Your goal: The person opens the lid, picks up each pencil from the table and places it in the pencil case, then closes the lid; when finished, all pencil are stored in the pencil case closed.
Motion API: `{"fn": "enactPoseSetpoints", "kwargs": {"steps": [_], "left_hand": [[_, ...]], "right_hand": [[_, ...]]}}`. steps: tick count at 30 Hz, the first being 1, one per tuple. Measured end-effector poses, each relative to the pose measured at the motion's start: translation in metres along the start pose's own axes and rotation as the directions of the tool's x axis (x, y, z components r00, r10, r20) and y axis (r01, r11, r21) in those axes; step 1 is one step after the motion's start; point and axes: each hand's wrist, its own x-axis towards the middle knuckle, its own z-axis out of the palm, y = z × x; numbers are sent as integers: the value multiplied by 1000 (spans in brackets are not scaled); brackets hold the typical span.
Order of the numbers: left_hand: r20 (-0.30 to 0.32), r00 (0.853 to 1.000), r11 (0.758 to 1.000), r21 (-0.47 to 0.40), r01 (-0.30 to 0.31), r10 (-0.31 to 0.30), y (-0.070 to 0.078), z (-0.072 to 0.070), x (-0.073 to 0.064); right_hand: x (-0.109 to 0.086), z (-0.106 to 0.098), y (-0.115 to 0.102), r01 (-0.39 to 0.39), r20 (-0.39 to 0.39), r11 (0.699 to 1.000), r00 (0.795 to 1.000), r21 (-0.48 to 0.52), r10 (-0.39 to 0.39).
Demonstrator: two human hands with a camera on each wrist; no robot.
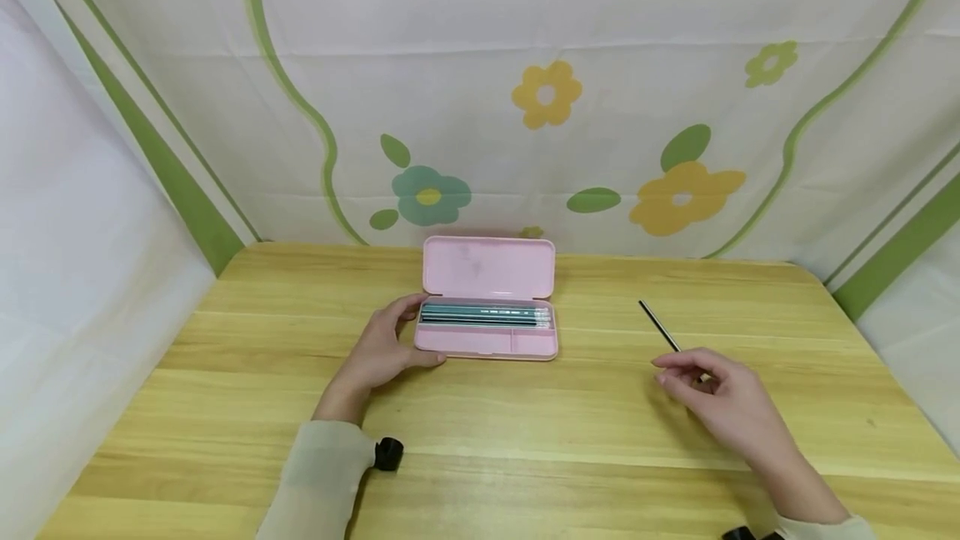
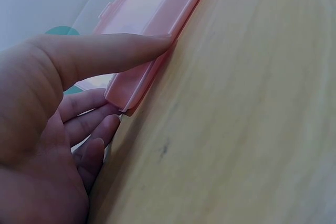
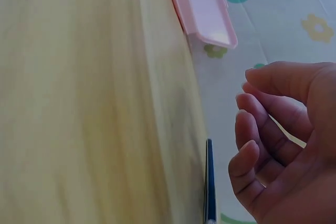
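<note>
An open pink pencil case point(image 1: 465, 342) lies on the table, lid tipped back, with several green pencils point(image 1: 480, 314) in its long rear compartment. My left hand point(image 1: 378, 350) holds the case by its left end. In the left wrist view, the thumb point(image 2: 121, 53) lies along the front edge and the other fingers are at the end. To the right, a single dark pencil point(image 1: 660, 326) lies on the table. My right hand point(image 1: 731, 402) hovers over its near end, fingers loosely bent. The right wrist view shows a gap between these fingers and the pencil point(image 3: 210, 187).
The wooden table point(image 1: 480, 457) ends at the back against a white flowered curtain point(image 1: 465, 107). More curtain hangs on the left and right sides. The case's front compartments, split by a small divider point(image 1: 512, 342), hold nothing visible.
</note>
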Motion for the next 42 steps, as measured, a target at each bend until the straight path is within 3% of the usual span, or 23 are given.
{"fn": "enactPoseSetpoints", "kwargs": {"steps": [14,21,30,42], "left_hand": [[0,1000,1000,2,-10,10,-1,0,0],[5,1000,1000,-6,-24,24,-2,0,1],[4,1000,1000,-1,-15,15,-1,1,-1],[2,1000,1000,0,4,-4,0,1,-2]], "right_hand": [[-11,-33,37,-162,-16,982,987,-96,161],[-10,-42,47,-222,62,971,972,-93,228],[-8,-45,54,-221,95,967,968,-126,233],[-6,-42,46,-207,102,948,966,-243,237]]}}
